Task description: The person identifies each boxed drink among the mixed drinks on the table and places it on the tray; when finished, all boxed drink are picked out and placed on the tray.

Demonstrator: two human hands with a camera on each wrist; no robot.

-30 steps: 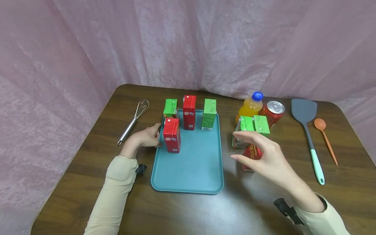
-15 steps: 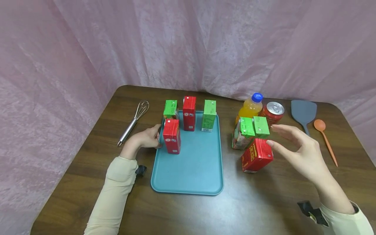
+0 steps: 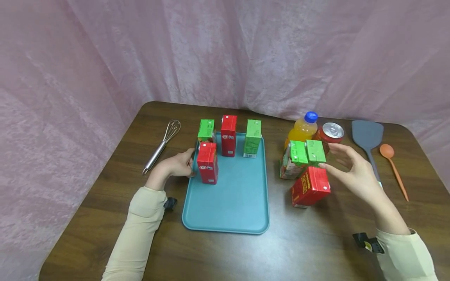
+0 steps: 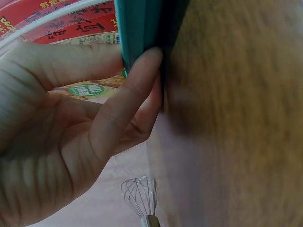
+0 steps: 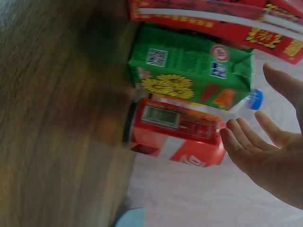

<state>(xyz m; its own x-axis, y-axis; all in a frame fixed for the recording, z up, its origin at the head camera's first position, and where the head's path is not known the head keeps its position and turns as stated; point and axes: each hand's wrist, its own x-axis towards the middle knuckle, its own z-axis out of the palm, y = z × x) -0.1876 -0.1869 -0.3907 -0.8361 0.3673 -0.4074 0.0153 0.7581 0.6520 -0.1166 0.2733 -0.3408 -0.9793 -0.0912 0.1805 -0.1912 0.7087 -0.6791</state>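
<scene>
My left hand [image 3: 178, 164] pinches the left rim of a blue-green tray [image 3: 230, 210]; in the left wrist view the thumb and fingers hold the tray's edge [image 4: 138, 28]. On the tray stand two red drink cartons [image 3: 208, 164] and a light green carton [image 3: 251, 140], with another green carton [image 3: 206, 130] at its back left corner. My right hand [image 3: 356, 171] is beside a green carton [image 3: 315, 151], thumb and fingers spread apart with nothing between them. In the right wrist view, the green carton [image 5: 189, 66] and a red can [image 5: 175, 132] lie just beyond the fingertips.
A tilted-looking red carton [image 3: 309, 187] stands in front of the right-hand group. Behind it are another green carton [image 3: 294, 160], an orange drink bottle [image 3: 303, 128] and the can [image 3: 330, 132]. A spatula [image 3: 367, 134] and orange spoon [image 3: 393, 168] lie right, a whisk [image 3: 161, 146] left.
My right hand has moved right, from over the red carton to the right side of the green carton, its fingers still spread. The left hand has stayed at the tray's rim.
</scene>
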